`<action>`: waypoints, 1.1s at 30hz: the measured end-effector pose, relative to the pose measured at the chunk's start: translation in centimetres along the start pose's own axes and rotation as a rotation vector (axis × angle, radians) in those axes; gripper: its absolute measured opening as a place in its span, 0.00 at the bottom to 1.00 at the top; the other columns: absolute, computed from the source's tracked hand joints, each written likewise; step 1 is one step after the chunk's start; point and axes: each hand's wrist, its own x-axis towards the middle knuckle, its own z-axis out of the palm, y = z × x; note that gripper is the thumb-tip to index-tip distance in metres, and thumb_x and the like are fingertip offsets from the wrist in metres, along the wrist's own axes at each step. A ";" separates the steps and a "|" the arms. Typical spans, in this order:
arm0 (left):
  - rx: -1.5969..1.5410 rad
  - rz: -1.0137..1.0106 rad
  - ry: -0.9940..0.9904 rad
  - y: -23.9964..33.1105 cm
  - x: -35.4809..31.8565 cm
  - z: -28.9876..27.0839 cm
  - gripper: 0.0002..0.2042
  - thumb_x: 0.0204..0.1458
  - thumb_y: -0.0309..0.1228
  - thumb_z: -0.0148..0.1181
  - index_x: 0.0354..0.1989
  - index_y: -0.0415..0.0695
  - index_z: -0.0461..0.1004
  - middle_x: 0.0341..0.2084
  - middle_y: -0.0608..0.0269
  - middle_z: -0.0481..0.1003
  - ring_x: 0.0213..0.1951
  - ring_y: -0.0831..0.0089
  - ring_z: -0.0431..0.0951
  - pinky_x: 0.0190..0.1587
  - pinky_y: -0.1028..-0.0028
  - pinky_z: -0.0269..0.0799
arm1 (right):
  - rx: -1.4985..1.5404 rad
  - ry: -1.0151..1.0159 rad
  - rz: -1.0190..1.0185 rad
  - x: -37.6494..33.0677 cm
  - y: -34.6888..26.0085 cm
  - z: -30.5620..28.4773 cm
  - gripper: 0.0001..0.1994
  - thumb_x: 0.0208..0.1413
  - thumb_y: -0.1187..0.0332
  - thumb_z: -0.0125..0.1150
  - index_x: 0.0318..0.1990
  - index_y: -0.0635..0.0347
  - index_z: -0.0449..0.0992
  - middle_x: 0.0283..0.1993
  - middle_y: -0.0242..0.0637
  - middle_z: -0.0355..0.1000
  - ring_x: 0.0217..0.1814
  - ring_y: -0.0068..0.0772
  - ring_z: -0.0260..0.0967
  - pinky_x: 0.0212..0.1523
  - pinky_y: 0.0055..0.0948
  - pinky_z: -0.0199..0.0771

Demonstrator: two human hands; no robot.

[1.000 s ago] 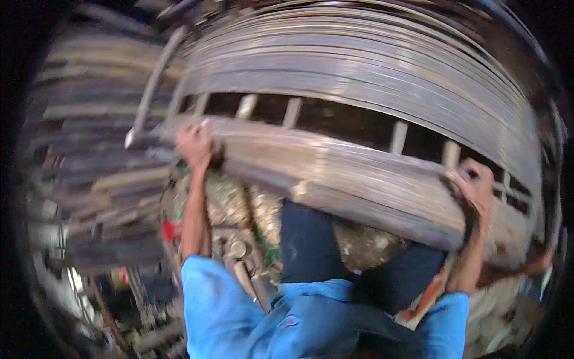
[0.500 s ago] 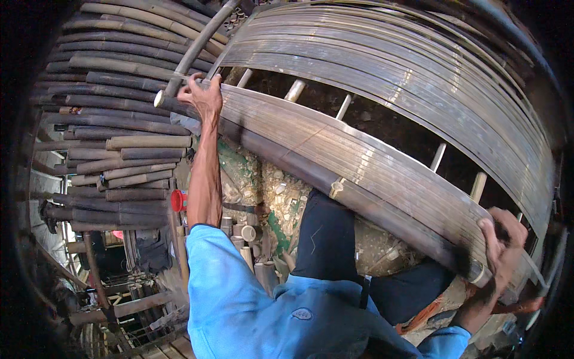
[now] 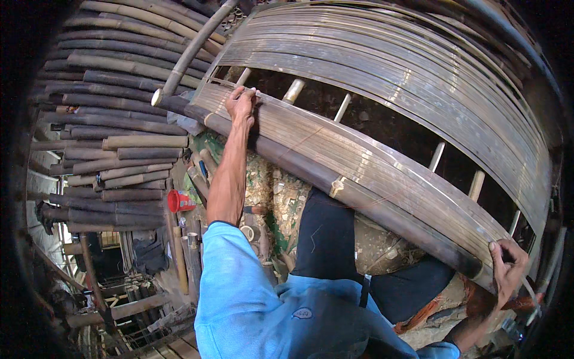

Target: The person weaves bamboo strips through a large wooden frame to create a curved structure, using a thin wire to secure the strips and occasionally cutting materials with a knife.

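Note:
A band of thin bamboo strips (image 3: 341, 149) lies side by side along a thick dark bamboo pole (image 3: 305, 173) in front of me. My left hand (image 3: 241, 106) is closed in a pinch on the pale outermost bamboo strip (image 3: 388, 157), at the band's far edge near its left end. At the right end, my right hand (image 3: 508, 263) curls thumb and fingers round that strip's other end; the fingertips are partly hidden. A thin reddish thread (image 3: 304, 142) crosses the band. Beyond a dark gap, a wider sheet of bamboo strips (image 3: 359, 54) rests on crossbars (image 3: 342, 109).
Many bamboo poles (image 3: 119, 103) are stacked at the left. An upright pole (image 3: 197, 51) stands at the band's left end. A red cup (image 3: 180, 201) sits beside cut bamboo pieces. Chips and shavings cover the ground near my legs (image 3: 323, 239).
My left hand has moved right and slightly down along the strip from the band's left end. My right hand has dropped slightly, and the outermost strip lies closer against the band.

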 end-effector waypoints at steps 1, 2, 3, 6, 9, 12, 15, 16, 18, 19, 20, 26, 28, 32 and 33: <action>0.040 0.008 0.015 -0.1 0.1 -0.2 0.26 0.52 0.14 0.69 0.60 0.31 0.69 0.41 0.48 0.79 0.33 0.63 0.85 0.32 0.68 0.84 | 0.012 -0.018 0.014 0.2 -0.5 0.2 0.11 0.54 0.70 0.77 0.30 0.69 0.81 0.25 0.38 0.76 0.27 0.30 0.70 0.33 0.29 0.68; 0.081 0.016 0.032 -0.3 0.3 -0.4 0.26 0.52 0.14 0.70 0.60 0.31 0.70 0.41 0.49 0.79 0.33 0.63 0.85 0.31 0.68 0.84 | -0.020 -0.018 0.029 0.4 -1.0 0.4 0.11 0.54 0.70 0.77 0.30 0.69 0.81 0.24 0.38 0.76 0.27 0.29 0.70 0.32 0.29 0.67; 0.083 0.010 0.036 -0.4 0.4 -0.6 0.26 0.52 0.14 0.70 0.60 0.31 0.70 0.42 0.49 0.79 0.34 0.63 0.84 0.32 0.69 0.84 | -0.035 -0.016 0.025 0.6 -1.4 0.7 0.11 0.54 0.69 0.77 0.30 0.69 0.81 0.24 0.38 0.75 0.26 0.29 0.69 0.31 0.28 0.67; 0.088 -0.038 0.064 -0.8 0.9 -1.3 0.26 0.52 0.15 0.71 0.60 0.31 0.71 0.43 0.50 0.79 0.35 0.64 0.84 0.34 0.69 0.84 | -0.011 0.033 -0.060 1.1 -2.2 2.0 0.12 0.54 0.69 0.76 0.29 0.70 0.81 0.23 0.38 0.75 0.26 0.28 0.68 0.31 0.28 0.66; 0.036 -0.033 0.056 -1.2 1.4 -1.6 0.27 0.52 0.15 0.71 0.61 0.31 0.71 0.41 0.50 0.80 0.35 0.64 0.84 0.35 0.69 0.84 | 0.012 0.040 -0.083 1.5 -2.2 2.9 0.12 0.55 0.69 0.76 0.29 0.70 0.81 0.23 0.38 0.75 0.26 0.28 0.68 0.31 0.29 0.67; 0.054 -0.010 0.030 -1.4 1.8 -1.7 0.26 0.52 0.15 0.72 0.61 0.31 0.71 0.40 0.51 0.80 0.34 0.64 0.84 0.35 0.68 0.85 | 0.037 0.003 -0.019 1.7 -1.9 3.3 0.12 0.55 0.69 0.76 0.29 0.70 0.81 0.24 0.39 0.76 0.27 0.29 0.69 0.33 0.29 0.68; 0.031 -0.036 0.056 -1.5 2.1 -1.5 0.27 0.52 0.15 0.72 0.61 0.31 0.71 0.40 0.50 0.80 0.33 0.64 0.84 0.33 0.67 0.85 | 0.034 -0.019 -0.002 2.0 -1.7 3.3 0.12 0.55 0.68 0.76 0.30 0.70 0.82 0.24 0.39 0.76 0.27 0.28 0.69 0.33 0.29 0.69; 0.048 -0.036 0.057 -1.5 2.2 -1.4 0.27 0.52 0.15 0.72 0.61 0.31 0.71 0.40 0.50 0.80 0.33 0.64 0.84 0.33 0.67 0.85 | 0.020 -0.018 -0.010 2.2 -1.7 3.2 0.13 0.56 0.68 0.76 0.30 0.70 0.82 0.23 0.39 0.75 0.27 0.28 0.69 0.34 0.29 0.69; 0.082 -0.036 0.063 -1.5 2.3 -1.3 0.26 0.52 0.15 0.72 0.61 0.31 0.72 0.40 0.50 0.80 0.32 0.65 0.84 0.32 0.67 0.85 | 0.005 0.008 -0.019 2.4 -1.9 3.1 0.13 0.56 0.67 0.77 0.30 0.70 0.81 0.24 0.39 0.75 0.27 0.28 0.69 0.34 0.29 0.69; 0.073 -0.030 0.056 -1.4 2.4 -1.2 0.26 0.52 0.15 0.72 0.61 0.31 0.71 0.40 0.50 0.80 0.32 0.65 0.84 0.32 0.67 0.85 | -0.005 0.023 -0.027 2.6 -1.9 2.9 0.14 0.56 0.67 0.77 0.29 0.70 0.81 0.24 0.39 0.75 0.27 0.28 0.69 0.34 0.29 0.69; 0.063 -0.023 0.049 -1.4 2.5 -1.2 0.26 0.52 0.14 0.72 0.61 0.31 0.71 0.40 0.50 0.80 0.32 0.65 0.84 0.32 0.68 0.85 | -0.004 0.032 -0.031 2.7 -2.0 2.8 0.14 0.56 0.66 0.77 0.29 0.70 0.81 0.24 0.39 0.76 0.27 0.28 0.69 0.34 0.29 0.69; 0.030 -0.025 0.043 -1.2 2.7 -1.1 0.26 0.52 0.13 0.70 0.61 0.30 0.70 0.39 0.48 0.80 0.32 0.64 0.84 0.32 0.68 0.85 | -0.027 0.018 -0.031 3.1 -2.2 2.5 0.14 0.55 0.66 0.79 0.30 0.68 0.82 0.26 0.37 0.77 0.29 0.28 0.70 0.35 0.28 0.70; 0.048 -0.037 0.058 -1.2 2.4 -1.0 0.26 0.52 0.13 0.69 0.61 0.30 0.70 0.40 0.48 0.80 0.32 0.63 0.84 0.32 0.67 0.85 | -0.071 0.015 -0.031 2.9 -1.9 2.5 0.14 0.54 0.65 0.80 0.31 0.68 0.83 0.27 0.37 0.78 0.32 0.28 0.72 0.38 0.28 0.71; 0.064 -0.054 0.091 -1.0 2.0 -0.6 0.25 0.53 0.13 0.68 0.61 0.31 0.70 0.40 0.49 0.80 0.32 0.63 0.84 0.32 0.67 0.85 | -0.106 0.028 0.002 2.7 -1.6 2.4 0.15 0.52 0.64 0.82 0.33 0.66 0.82 0.34 0.40 0.78 0.39 0.31 0.74 0.45 0.29 0.73; 0.070 -0.058 0.087 -0.8 2.1 -0.5 0.25 0.54 0.14 0.68 0.62 0.31 0.70 0.40 0.50 0.80 0.32 0.64 0.84 0.32 0.67 0.85 | -0.076 -0.031 0.085 2.8 -1.7 2.3 0.15 0.52 0.64 0.82 0.35 0.65 0.82 0.36 0.41 0.78 0.40 0.32 0.75 0.46 0.30 0.73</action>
